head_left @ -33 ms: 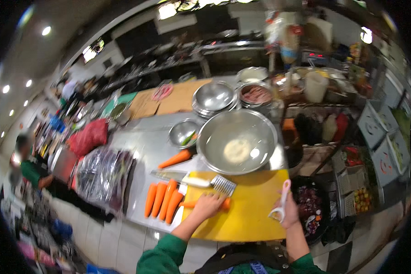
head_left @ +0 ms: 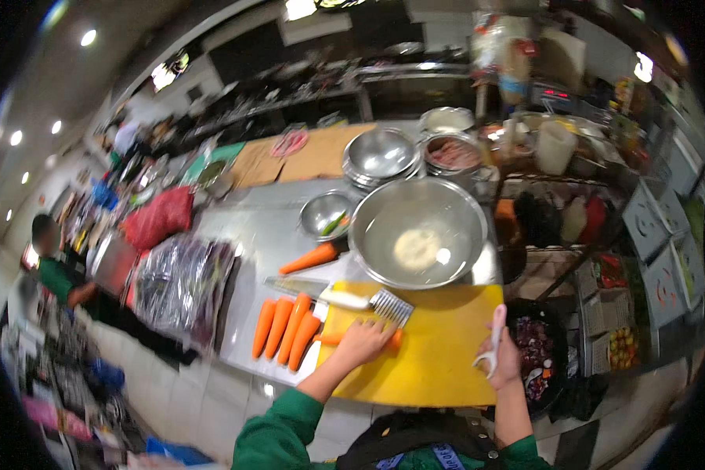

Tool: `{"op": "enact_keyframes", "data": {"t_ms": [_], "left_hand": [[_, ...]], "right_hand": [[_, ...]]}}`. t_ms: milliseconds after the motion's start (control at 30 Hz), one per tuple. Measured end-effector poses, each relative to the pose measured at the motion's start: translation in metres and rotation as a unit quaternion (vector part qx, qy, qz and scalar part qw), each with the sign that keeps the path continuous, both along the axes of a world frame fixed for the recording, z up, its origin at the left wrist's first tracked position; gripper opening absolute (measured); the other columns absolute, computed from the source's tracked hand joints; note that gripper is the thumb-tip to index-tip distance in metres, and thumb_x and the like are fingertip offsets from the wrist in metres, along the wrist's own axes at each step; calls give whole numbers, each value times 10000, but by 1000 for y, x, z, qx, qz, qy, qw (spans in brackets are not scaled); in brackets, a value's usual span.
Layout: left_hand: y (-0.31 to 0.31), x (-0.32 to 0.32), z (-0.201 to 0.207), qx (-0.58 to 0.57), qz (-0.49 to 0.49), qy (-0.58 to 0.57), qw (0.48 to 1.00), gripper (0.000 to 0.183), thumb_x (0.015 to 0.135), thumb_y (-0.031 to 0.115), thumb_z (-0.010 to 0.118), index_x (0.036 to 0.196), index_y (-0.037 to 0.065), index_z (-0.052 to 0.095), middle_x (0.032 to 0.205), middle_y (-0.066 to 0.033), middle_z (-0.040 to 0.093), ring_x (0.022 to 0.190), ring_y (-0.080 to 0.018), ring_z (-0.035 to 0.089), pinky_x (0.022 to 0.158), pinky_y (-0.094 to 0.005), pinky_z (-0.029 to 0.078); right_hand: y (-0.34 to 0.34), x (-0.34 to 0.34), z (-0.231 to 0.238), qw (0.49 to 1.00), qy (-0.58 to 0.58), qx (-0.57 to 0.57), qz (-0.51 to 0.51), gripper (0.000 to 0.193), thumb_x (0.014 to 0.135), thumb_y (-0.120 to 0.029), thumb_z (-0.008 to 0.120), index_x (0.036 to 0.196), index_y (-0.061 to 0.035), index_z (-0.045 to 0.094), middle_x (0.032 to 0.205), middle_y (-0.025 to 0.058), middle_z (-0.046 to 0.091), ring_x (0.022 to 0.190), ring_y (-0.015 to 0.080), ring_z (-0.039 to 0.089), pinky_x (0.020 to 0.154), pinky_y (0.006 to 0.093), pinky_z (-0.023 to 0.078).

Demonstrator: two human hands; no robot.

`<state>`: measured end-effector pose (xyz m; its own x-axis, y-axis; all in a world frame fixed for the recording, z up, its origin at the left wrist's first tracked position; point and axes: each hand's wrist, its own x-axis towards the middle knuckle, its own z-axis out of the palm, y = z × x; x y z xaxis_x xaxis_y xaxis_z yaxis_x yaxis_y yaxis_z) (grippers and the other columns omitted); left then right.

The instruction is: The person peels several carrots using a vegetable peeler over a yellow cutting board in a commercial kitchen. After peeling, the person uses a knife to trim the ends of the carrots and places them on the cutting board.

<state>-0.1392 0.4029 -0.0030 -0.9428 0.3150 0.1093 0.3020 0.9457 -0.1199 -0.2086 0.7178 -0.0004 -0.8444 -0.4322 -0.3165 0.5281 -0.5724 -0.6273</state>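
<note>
My left hand [head_left: 366,342] is closed over a carrot [head_left: 397,339] lying across the yellow cutting board [head_left: 439,376]; its palm and fingers hide the carrot's middle. A peeler [head_left: 497,327] with a pale pink handle and white head is gripped in my right hand [head_left: 507,360], over the board's right edge. Just beyond my left fingers rests a crinkle cutter [head_left: 392,308] with a ridged metal blade. A knife blade [head_left: 294,287] lies left of a white handle. Several carrots [head_left: 288,321] sit side by side left of the board, and one more carrot [head_left: 309,258] lies farther back.
A large steel bowl [head_left: 470,258] of liquid with a pale round thing stands behind the board. A small bowl [head_left: 309,215] holds green and orange pieces. Right of the board, a dark bin [head_left: 554,345] contains purplish scraps. A co-worker [head_left: 63,274] stands at left beyond a wrapped bundle [head_left: 180,290].
The whole view has shifted slightly. Both hands keep their places, the left on the carrot and the right holding the peeler.
</note>
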Motion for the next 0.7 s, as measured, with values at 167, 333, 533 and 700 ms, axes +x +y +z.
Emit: {"op": "enact_keyframes", "data": {"t_ms": [167, 333, 533, 700], "left_hand": [[-23, 18, 49, 235, 72, 154, 957, 547, 649, 227, 725, 1105, 18, 505, 928, -105, 604, 760, -252, 613, 633, -343, 488], [-15, 57, 78, 809, 138, 286, 495, 370, 771, 164, 706, 1024, 81, 449, 1020, -105, 568, 949, -224, 601, 792, -357, 519], [88, 82, 49, 971, 138, -31, 190, 389, 878, 341, 587, 1145, 77, 489, 990, -62, 587, 828, -155, 626, 613, -247, 519], [195, 78, 22, 973, 60, -204, 89, 422, 911, 277, 551, 1229, 22, 441, 1015, -87, 575, 858, -175, 630, 663, -267, 541]], "right_hand": [[-9, 27, 2, 989, 53, 126, -61, 228, 957, -197, 480, 1136, -56, 468, 710, 1, 478, 663, 120, 496, 648, 262, 443], [-26, 57, 14, 996, 6, 84, 4, 387, 925, -134, 509, 1285, -125, 368, 738, 50, 515, 539, 141, 509, 417, 277, 431], [-38, 44, 22, 994, 104, 38, 7, 590, 918, -192, 532, 1417, -274, 228, 719, -5, 445, 465, 79, 379, 365, 199, 333], [9, 11, 26, 980, 133, 118, -86, 381, 924, -182, 526, 1275, -195, 380, 735, -27, 439, 537, 80, 407, 434, 204, 327]]}}
